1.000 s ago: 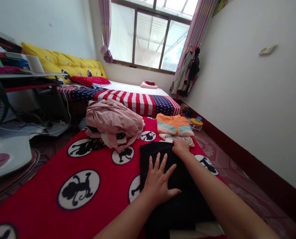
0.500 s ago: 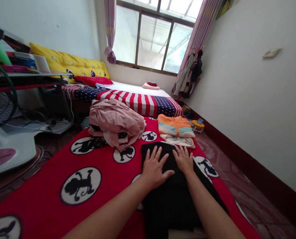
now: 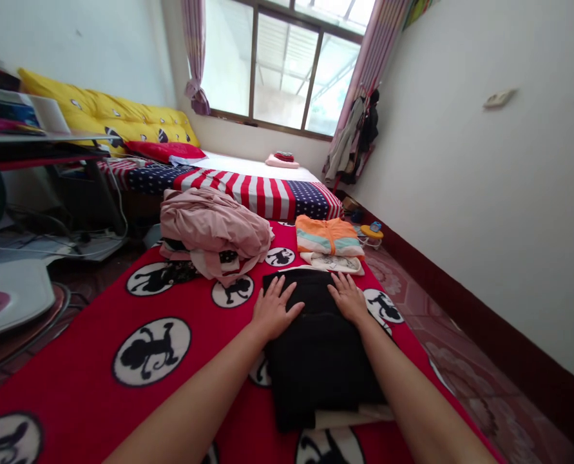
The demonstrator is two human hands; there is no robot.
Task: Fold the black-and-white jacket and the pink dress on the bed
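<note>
A folded black garment (image 3: pixel 323 361) lies flat on the red blanket (image 3: pixel 93 399) in front of me, a strip of cream cloth showing under its near edge. My left hand (image 3: pixel 273 312) rests on its far left part, fingers spread. On its far right edge lies my right hand (image 3: pixel 348 298), flat with fingers stretched out. Neither hand grips anything. Just beyond the garment sit a folded orange, white and mint striped garment (image 3: pixel 329 236) and, beneath it, a cream printed one (image 3: pixel 335 263). A rumpled pile of pink cloth (image 3: pixel 214 222) lies to the left.
Behind stands a bed (image 3: pixel 252 190) with a stars-and-stripes cover and a yellow cushion (image 3: pixel 107 116). A cluttered desk (image 3: pixel 40 138) and a white chair-like seat (image 3: pixel 16 296) are at the left. Clothes (image 3: pixel 352 138) hang by the window. A yellow stool (image 3: pixel 372 232) stands right.
My hands have moved apart toward the garment's two sides, the left one outward. The view has shifted slightly, and more of the garment's near edge shows.
</note>
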